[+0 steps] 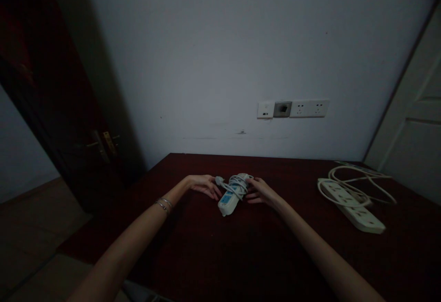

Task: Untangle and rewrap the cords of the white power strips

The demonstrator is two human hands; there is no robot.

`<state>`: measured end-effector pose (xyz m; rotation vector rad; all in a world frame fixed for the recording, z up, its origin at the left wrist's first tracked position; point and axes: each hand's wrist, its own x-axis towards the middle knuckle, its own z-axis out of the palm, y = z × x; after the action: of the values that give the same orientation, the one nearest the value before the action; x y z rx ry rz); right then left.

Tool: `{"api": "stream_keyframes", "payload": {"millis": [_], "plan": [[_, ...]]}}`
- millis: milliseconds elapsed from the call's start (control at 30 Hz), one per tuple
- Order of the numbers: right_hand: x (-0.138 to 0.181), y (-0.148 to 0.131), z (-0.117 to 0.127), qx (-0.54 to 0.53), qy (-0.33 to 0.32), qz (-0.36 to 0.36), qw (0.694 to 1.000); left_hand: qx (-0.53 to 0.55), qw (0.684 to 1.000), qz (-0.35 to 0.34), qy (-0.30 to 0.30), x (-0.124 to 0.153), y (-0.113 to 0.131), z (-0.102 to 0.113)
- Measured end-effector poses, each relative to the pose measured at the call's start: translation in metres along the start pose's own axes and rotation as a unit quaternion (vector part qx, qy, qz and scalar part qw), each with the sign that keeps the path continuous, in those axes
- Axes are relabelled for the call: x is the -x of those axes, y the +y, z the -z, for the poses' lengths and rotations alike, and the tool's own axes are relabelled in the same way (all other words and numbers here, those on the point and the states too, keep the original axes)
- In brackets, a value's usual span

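A white power strip (228,204) with a blue socket face lies at a slant on the dark red table, its grey-white cord (238,185) wound round the far half. On its left side, the cord's plug (219,181) sticks out at the fingertips of my left hand (206,185), which appears closed on it with thumb and fingers. From the right, my right hand (259,191) grips the strip's far half at the wound cord, thumb on top and the other fingers curled along the side. Part of the coil is hidden behind those fingers.
A second white power strip (354,207) with a loose, looped cord (370,176) lies on the table (200,256) to the right. Wall sockets (308,108) sit above the table's back edge. A dark door (69,109) with a handle stands at the left.
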<state>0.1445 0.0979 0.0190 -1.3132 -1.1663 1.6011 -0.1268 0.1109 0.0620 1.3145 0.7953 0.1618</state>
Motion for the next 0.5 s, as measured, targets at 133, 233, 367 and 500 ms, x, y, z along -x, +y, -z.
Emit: {"api": "stream_keyframes", "payload": {"millis": [133,233,367,500], "plan": [[0.003,-0.001,-0.002,0.011,-0.021,-0.009,1.000,-0.005,0.999,0.040,-0.015,0.006,0.000,0.004],[0.003,0.000,-0.004,0.011,-0.034,-0.013,0.999,-0.037,0.994,0.098,-0.036,0.011,0.003,0.001],[0.006,0.001,-0.011,-0.006,-0.041,-0.011,0.999,-0.087,0.984,0.146,-0.052,0.012,0.007,-0.022],[0.011,0.004,-0.025,-0.006,-0.030,0.024,0.999,-0.110,0.989,0.100,0.020,0.003,0.002,-0.050]]}}
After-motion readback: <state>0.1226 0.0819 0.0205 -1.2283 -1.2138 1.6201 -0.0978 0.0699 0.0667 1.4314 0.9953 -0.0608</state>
